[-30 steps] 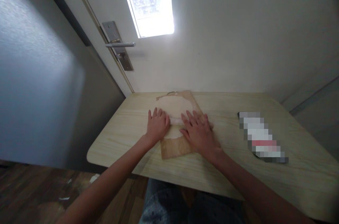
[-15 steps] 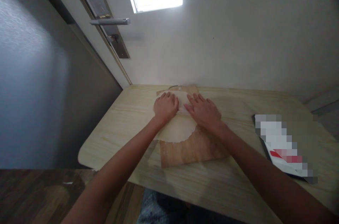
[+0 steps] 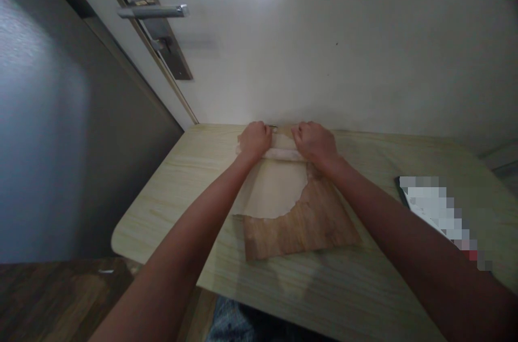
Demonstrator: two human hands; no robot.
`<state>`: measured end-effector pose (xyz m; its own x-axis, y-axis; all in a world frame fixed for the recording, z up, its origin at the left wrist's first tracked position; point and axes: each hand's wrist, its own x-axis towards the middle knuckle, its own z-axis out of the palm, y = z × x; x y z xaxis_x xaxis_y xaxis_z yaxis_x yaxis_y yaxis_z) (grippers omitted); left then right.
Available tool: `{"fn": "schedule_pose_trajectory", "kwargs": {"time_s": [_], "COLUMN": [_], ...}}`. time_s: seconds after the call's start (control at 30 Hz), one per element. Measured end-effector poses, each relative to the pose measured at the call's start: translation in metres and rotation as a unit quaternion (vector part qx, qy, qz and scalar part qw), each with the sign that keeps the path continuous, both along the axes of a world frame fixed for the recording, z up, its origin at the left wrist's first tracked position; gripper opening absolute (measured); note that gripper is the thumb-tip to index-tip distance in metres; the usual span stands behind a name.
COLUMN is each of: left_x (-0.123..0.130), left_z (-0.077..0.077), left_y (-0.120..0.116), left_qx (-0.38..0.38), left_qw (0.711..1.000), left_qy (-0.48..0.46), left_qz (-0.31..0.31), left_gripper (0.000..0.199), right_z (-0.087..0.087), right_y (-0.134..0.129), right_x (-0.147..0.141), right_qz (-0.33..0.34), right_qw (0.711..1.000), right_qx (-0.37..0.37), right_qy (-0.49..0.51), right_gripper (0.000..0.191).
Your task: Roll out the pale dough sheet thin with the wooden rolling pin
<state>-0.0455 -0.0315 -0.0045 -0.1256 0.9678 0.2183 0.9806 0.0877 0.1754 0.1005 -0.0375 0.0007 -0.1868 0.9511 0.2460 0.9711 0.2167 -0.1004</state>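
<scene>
A thin, pale sheet of dough [image 3: 275,191] with a ragged right edge lies over a brown wooden board [image 3: 299,231], spilling past the board's left side. Across its far part runs a pale rolling pin [image 3: 285,155], with dough visible in front of it and behind it. My left hand [image 3: 256,139] is curled over the pin's left part. On the right part, my right hand [image 3: 314,142] presses down with its fingers bent forward. Both hands hide the pin's ends almost fully.
The board rests on a light wood-grain table [image 3: 170,180] against a white door with a metal handle [image 3: 154,11]. A blurred-out, dark-edged flat object [image 3: 429,202] lies at the right. The table's rounded left edge drops to a dark wooden floor [image 3: 48,299].
Both hands have moved forward toward the door, and their fingers have gone from stretched out to curled. More of the rolling pin shows between them. The view has shifted slightly.
</scene>
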Motion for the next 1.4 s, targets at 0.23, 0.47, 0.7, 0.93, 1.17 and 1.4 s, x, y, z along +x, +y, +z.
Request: {"fn": "schedule_pose_trajectory", "kwargs": {"time_s": [0.23,0.47,0.7,0.93,1.17,1.4], "left_x": [0.001,0.001,-0.004,-0.010,-0.004,0.000], "left_z": [0.001,0.000,-0.004,-0.010,-0.008,-0.003], "left_y": [-0.011,-0.047,-0.099,-0.116,-0.089,-0.060], "left_qx": [-0.011,-0.018,0.037,0.057,0.053,0.016], "left_qw": [1.000,0.998,0.992,0.988,0.990,0.992], "left_qy": [0.002,0.053,0.091,0.095,0.089,0.080], "left_qz": [0.013,0.006,-0.079,-0.107,-0.100,-0.097], "left_gripper": [0.043,0.039,0.037,0.039,0.039,0.040], "right_z": [0.000,-0.003,-0.012,-0.015,-0.014,-0.013], "right_y": [-0.015,-0.051,-0.099,-0.118,-0.094,-0.063], "right_x": [0.000,-0.003,-0.002,0.008,0.009,0.008], "right_qz": [0.000,-0.002,0.035,0.091,0.070,0.049], "right_qw": [1.000,1.000,0.999,0.995,0.997,0.998], "right_qx": [-0.016,0.012,0.013,-0.007,0.017,0.037], "right_qy": [0.010,0.006,0.006,0.029,0.007,0.002], "right_gripper": [0.046,0.038,0.043,0.044,0.047,0.046]}}
